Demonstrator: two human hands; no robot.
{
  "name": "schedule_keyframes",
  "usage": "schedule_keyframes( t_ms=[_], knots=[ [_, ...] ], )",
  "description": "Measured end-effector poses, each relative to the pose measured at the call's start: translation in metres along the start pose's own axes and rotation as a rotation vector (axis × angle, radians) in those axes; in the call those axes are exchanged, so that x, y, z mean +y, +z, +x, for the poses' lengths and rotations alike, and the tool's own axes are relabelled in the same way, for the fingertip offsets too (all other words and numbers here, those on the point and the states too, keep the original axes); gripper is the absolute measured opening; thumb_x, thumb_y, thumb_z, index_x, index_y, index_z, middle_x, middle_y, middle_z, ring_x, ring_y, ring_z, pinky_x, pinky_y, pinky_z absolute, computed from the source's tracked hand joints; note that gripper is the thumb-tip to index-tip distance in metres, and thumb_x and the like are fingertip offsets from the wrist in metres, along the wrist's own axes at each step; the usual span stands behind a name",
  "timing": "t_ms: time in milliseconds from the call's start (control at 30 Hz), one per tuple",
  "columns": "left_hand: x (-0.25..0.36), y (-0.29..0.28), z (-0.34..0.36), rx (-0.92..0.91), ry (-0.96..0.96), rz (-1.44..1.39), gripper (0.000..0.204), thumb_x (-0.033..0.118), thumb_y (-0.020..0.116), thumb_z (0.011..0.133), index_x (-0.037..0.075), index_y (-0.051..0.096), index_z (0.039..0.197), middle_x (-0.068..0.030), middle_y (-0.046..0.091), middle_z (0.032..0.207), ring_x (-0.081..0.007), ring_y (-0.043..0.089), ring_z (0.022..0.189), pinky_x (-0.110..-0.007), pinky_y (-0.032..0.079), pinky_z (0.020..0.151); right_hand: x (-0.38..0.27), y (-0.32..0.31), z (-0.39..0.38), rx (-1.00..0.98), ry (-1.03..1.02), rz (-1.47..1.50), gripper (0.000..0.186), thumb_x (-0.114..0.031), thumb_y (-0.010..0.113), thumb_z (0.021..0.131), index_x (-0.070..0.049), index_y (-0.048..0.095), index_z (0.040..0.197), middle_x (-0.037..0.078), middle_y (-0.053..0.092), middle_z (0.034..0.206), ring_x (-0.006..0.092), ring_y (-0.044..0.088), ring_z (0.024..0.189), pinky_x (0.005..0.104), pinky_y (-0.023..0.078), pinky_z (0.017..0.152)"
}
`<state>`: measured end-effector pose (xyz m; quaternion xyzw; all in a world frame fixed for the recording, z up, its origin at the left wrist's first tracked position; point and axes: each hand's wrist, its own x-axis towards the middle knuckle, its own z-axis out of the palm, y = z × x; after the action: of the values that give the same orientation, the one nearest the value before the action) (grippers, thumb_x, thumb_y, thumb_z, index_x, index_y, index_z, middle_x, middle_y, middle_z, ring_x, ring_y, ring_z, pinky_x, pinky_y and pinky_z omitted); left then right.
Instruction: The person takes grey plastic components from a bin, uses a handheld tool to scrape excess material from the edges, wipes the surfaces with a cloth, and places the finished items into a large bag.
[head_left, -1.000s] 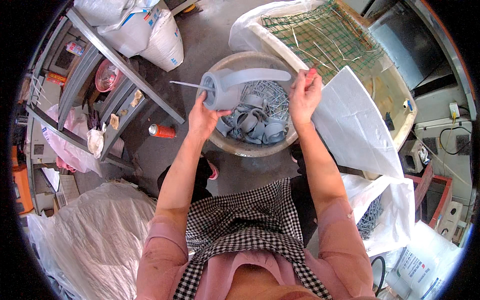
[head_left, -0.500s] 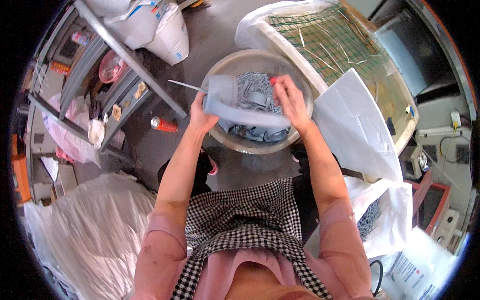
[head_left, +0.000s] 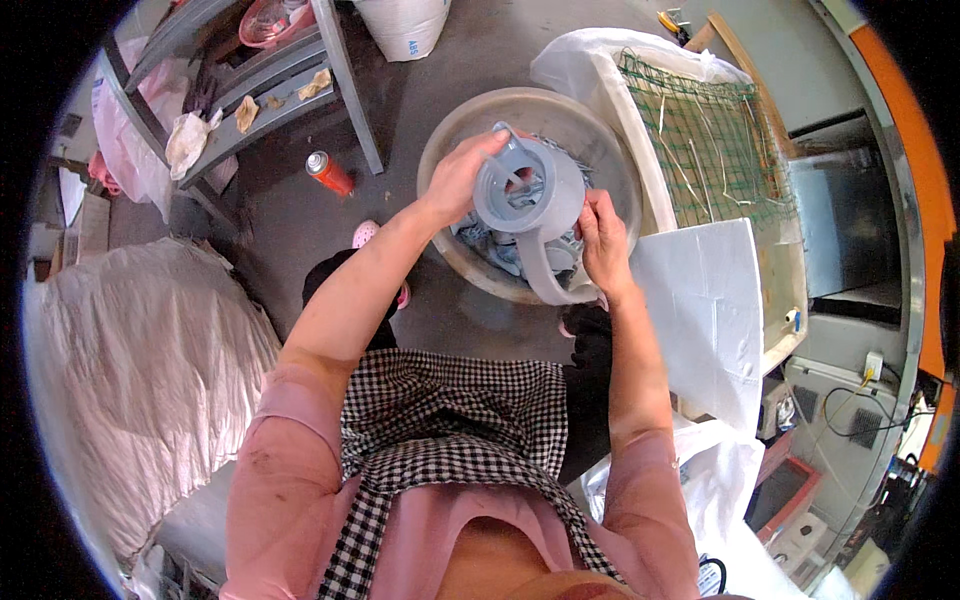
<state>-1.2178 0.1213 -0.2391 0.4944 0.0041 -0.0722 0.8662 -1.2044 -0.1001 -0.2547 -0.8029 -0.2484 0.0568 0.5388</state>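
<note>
My left hand (head_left: 460, 172) grips a translucent grey plastic cylindrical part (head_left: 557, 195) by its upper left side, beside a narrow raised strip. Its open end faces up, and a long curved arm hangs toward me. My right hand (head_left: 604, 235) is closed at the part's right side; what its fingers hold is unclear. Something small and red shows inside the opening. Beneath lies a large round basin (head_left: 450, 125) with grey pieces, partly hidden by the part.
A metal rack (head_left: 355, 110) and orange spray can (head_left: 332, 175) are left. A white sack (head_left: 405, 25) stands beyond, wrinkled sheeting (head_left: 140, 370) lies lower left. A tub with green mesh (head_left: 715, 150) and white board (head_left: 700, 310) is right; electrical equipment (head_left: 840, 405) is at the far right.
The plastic part has turned so its opening faces up and its arm points toward me. The protruding thin rod and red object in my right hand are now mostly hidden. The view has shifted.
</note>
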Motion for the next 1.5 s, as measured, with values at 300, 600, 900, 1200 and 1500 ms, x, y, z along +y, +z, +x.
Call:
schedule_keyframes(
  t_ms=[300,600,900,1200,1500],
  knots=[
    [-0.002,0.009,-0.005,-0.166,0.002,0.108,0.044,0.035,0.038,0.092,-0.001,0.057,0.106,-0.0088,0.06,0.099,-0.0153,0.057,0.088,-0.029,0.046,0.08,-0.003,0.01,-0.005,-0.078,-0.185,0.029,0.035,0.003,0.047,0.083,-0.003,0.049,0.118,0.017,0.059,0.105,0.0258,0.058,0.099,0.0309,0.042,0.086],
    [-0.001,0.013,-0.003,-0.159,-0.066,-0.036,0.044,0.032,0.032,0.094,-0.002,0.057,0.108,-0.0108,0.06,0.103,-0.016,0.057,0.093,-0.028,0.045,0.084,-0.007,0.005,-0.006,-0.069,-0.206,-0.074,0.02,-0.006,0.049,0.082,-0.002,0.054,0.101,0.019,0.058,0.09,0.0387,0.055,0.083,0.0398,0.044,0.074],
    [0.005,0.007,-0.007,-0.316,0.085,0.2,0.051,0.042,0.041,0.09,-0.004,0.058,0.104,-0.011,0.059,0.1,-0.0185,0.055,0.094,-0.031,0.042,0.085,-0.024,-0.004,-0.006,-0.164,-0.497,-0.238,0.011,-0.014,0.055,0.079,-0.004,0.052,0.082,0.014,0.051,0.072,0.0366,0.05,0.068,0.0426,0.039,0.06],
    [0.001,0.017,-0.007,-0.177,0.066,0.18,0.046,0.039,0.038,0.093,-0.001,0.06,0.098,-0.0091,0.06,0.096,-0.0154,0.056,0.087,-0.028,0.043,0.08,-0.013,0.006,-0.001,-0.001,-0.464,-0.324,0.014,-0.011,0.057,0.072,-0.003,0.054,0.084,0.015,0.056,0.075,0.0366,0.053,0.071,0.0416,0.043,0.064],
    [-0.01,0.032,-0.007,-0.167,0.099,0.193,0.042,0.039,0.041,0.093,0.002,0.061,0.095,-0.0055,0.061,0.091,-0.0125,0.056,0.084,-0.027,0.044,0.078,-0.012,0.021,-0.012,0.008,-0.263,-0.336,0.033,-0.02,0.069,0.064,-0.007,0.062,0.093,0.012,0.063,0.09,0.0333,0.06,0.084,0.041,0.048,0.072]
  ],
)
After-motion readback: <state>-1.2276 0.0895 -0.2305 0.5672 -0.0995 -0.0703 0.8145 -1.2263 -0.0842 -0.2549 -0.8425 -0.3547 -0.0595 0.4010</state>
